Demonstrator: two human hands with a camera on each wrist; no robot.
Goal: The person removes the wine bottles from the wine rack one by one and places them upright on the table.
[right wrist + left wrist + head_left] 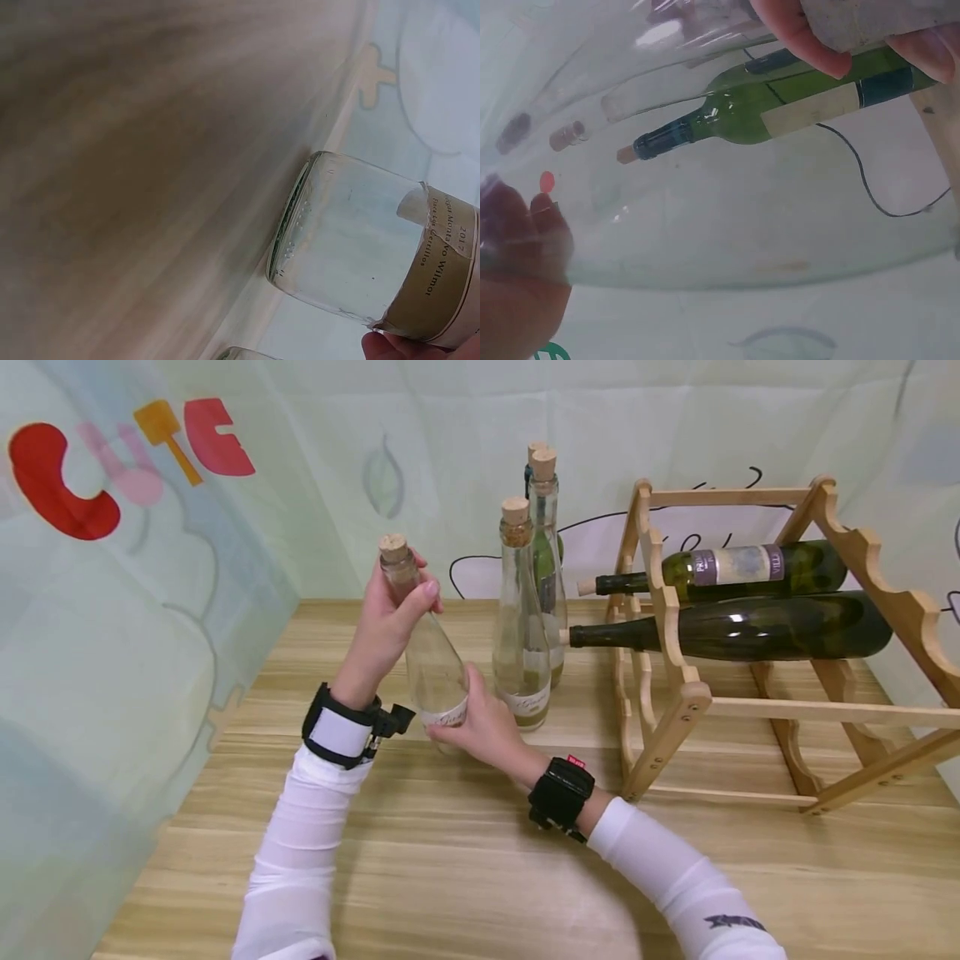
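Note:
A clear glass bottle (433,664) with a cork (393,547) in its mouth leans slightly left in the head view. My left hand (384,622) grips its neck just below the cork, thumb across the front. Lower down, my right hand (487,722) holds the body around the label, with the thumb in front. In the right wrist view the worn label (442,262) and the bottle's base (300,225) show close to the tabletop; whether they touch I cannot tell. Through the clear glass in the left wrist view, a green bottle (739,112) with a cork is visible.
Just right of my hands stand two corked clear bottles (517,627), with a green one partly hidden behind. Farther right, a wooden wine rack (693,693) carries two dark green bottles (780,625) lying flat, necks pointing left. A printed cloth (337,460) hangs behind the wooden table (450,860).

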